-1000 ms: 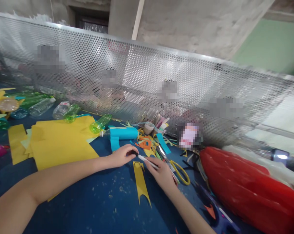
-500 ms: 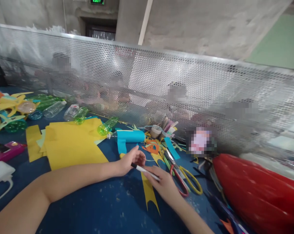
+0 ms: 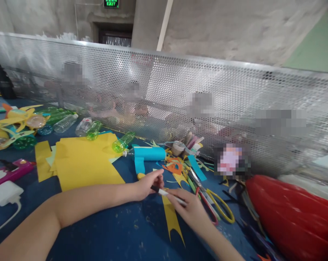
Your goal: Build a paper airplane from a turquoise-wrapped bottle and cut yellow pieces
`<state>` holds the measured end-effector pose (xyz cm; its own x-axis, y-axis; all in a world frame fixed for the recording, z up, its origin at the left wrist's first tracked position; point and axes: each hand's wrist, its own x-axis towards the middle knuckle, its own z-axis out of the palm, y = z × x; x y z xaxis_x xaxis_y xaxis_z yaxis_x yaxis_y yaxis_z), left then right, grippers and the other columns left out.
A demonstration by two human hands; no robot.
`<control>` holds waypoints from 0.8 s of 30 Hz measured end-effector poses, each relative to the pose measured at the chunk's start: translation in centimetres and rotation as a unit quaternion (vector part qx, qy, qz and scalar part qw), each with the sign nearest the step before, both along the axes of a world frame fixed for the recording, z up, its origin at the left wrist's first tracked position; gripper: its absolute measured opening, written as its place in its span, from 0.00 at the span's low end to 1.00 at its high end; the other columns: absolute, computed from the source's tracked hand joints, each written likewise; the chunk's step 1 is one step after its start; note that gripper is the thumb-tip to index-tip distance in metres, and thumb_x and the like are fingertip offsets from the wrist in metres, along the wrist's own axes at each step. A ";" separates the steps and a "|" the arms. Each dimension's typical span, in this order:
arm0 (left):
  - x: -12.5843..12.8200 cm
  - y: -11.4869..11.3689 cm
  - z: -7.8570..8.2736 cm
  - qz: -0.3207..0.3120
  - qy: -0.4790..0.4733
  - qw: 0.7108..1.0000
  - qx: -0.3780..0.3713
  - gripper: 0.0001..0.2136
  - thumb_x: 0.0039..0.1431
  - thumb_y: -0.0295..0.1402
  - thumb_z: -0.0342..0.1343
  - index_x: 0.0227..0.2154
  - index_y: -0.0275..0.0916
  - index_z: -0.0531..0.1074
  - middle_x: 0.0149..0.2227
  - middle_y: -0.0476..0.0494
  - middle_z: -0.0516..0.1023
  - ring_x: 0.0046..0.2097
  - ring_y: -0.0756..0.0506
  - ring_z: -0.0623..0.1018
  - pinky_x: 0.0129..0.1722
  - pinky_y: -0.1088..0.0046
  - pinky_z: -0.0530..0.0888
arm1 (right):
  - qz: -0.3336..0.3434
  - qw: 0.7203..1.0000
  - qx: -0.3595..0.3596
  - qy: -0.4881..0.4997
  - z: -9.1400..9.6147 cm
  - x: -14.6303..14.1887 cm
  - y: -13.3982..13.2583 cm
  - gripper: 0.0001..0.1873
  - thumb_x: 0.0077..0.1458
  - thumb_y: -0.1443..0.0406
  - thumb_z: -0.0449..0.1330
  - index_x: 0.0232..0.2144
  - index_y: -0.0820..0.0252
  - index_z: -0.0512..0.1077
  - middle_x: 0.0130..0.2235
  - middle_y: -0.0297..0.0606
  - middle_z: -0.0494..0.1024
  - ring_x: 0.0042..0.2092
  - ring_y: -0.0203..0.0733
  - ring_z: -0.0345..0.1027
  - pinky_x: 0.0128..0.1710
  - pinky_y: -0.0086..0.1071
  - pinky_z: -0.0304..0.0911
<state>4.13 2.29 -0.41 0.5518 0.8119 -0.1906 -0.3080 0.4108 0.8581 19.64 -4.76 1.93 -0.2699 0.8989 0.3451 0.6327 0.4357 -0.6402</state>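
Note:
My right hand (image 3: 189,204) is closed around a white marker pen (image 3: 164,193) with a black end pointing left. That black end lies against or just in front of the heel of my left hand (image 3: 149,185). The left fingers are curled in with the thumb above them; what they hold, if anything, is hidden. Below the hands is a yellow paper strip (image 3: 171,217) with a notched end. Beyond my left hand lies a bottle wrapped in blue paper (image 3: 153,153). Scissors (image 3: 204,192) with red and yellow handles lie right of my right hand.
Yellow paper sheets (image 3: 85,159) are stacked at left, near plastic bottles (image 3: 123,142) and a pink power strip (image 3: 19,170). Paper scraps (image 3: 176,166) lie ahead. A red shiny bag (image 3: 289,214) sits at right. A perforated metal screen (image 3: 164,79) borders the table's back.
The view has shifted, moving the table things slightly right and down. The left fingers look more curled, and the marker's black end is closer to the left hand.

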 end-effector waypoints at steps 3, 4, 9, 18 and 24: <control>-0.1 0.1 0.0 0.027 -0.016 0.999 0.007 0.17 0.39 0.41 0.62 0.20 0.38 0.58 0.15 0.57 0.63 0.20 0.54 0.64 0.23 0.76 0.60 | -0.123 0.992 0.019 0.026 0.9 2.4 1.2 0.19 0.52 0.53 0.53 0.31 0.60 0.75 0.32 0.42 0.79 0.34 0.46 0.73 0.33 0.32 0.68; -0.2 0.0 0.1 0.016 -0.019 0.999 0.021 0.17 0.39 0.40 0.62 0.19 0.38 0.59 0.15 0.56 0.63 0.20 0.54 0.64 0.23 0.76 0.60 | -0.181 0.983 0.038 0.018 1.1 3.5 1.7 0.20 0.53 0.53 0.51 0.35 0.62 0.75 0.34 0.43 0.79 0.36 0.48 0.73 0.35 0.34 0.68; -0.6 -1.0 0.3 -0.050 0.003 0.990 0.135 0.21 0.45 0.47 0.59 0.14 0.37 0.59 0.13 0.52 0.64 0.17 0.54 0.64 0.19 0.76 0.56 | -0.374 0.906 0.096 -0.171 0.0 10.1 4.3 0.27 0.55 0.63 0.43 0.52 0.71 0.65 0.42 0.56 0.72 0.46 0.56 0.66 0.45 0.45 0.62; -0.5 -1.5 0.0 -0.065 0.073 0.981 0.165 0.30 0.53 0.58 0.40 0.11 0.37 0.58 0.11 0.49 0.64 0.17 0.51 0.68 0.19 0.76 0.59 | -0.412 0.862 -0.052 -0.292 -3.0 14.5 6.0 0.25 0.53 0.71 0.44 0.50 0.74 0.69 0.40 0.57 0.75 0.42 0.53 0.71 0.43 0.38 0.63; -1.0 -2.6 0.6 -0.077 0.192 0.920 0.332 0.25 0.59 0.52 0.38 0.17 0.37 0.62 0.19 0.47 0.68 0.22 0.51 0.68 0.24 0.75 0.64 | -0.379 0.852 -0.022 -0.361 -2.7 13.6 5.4 0.20 0.52 0.70 0.48 0.44 0.63 0.74 0.44 0.50 0.74 0.45 0.51 0.70 0.44 0.37 0.63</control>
<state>3.09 -0.26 0.19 0.6663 0.7369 0.1145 0.0879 -0.2300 0.9692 33.24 0.60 -0.79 0.2665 0.9167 0.2978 0.9572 -0.2878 0.0293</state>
